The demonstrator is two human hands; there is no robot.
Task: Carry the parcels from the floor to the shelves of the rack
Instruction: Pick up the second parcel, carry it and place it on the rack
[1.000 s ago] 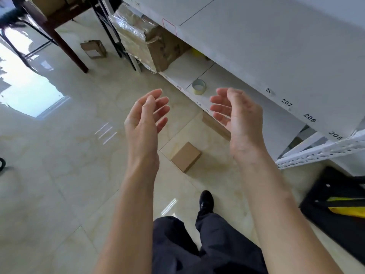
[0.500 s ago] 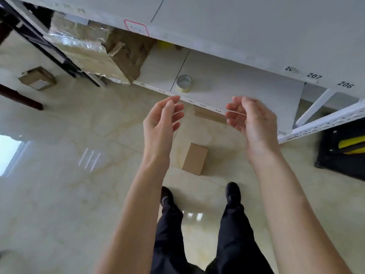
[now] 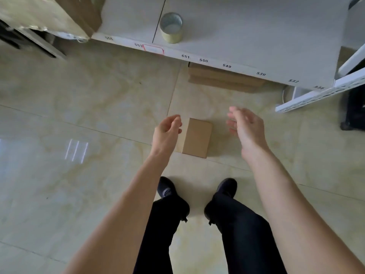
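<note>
A small brown cardboard parcel (image 3: pixel 197 137) lies on the tiled floor just ahead of my feet. My left hand (image 3: pixel 167 133) hovers at its left side, fingers loosely curled, holding nothing. My right hand (image 3: pixel 246 127) is to the right of the parcel, a gap away from it, fingers apart and empty. Beyond the parcel runs the white bottom shelf (image 3: pixel 256 36) of the rack, with number labels along its front edge. A flat brown carton (image 3: pixel 223 80) sticks out from under that shelf.
A roll of tape (image 3: pixel 171 28) stands on the shelf. A large plastic-wrapped box (image 3: pixel 49 14) sits at the shelf's left end. A white perforated rack beam (image 3: pixel 320 95) juts out at right, with a dark object (image 3: pixel 353 107) beside it. My two black shoes stand below the parcel.
My view has tipped downward and closer to the floor. Both hands have dropped from shelf height to either side of the small parcel.
</note>
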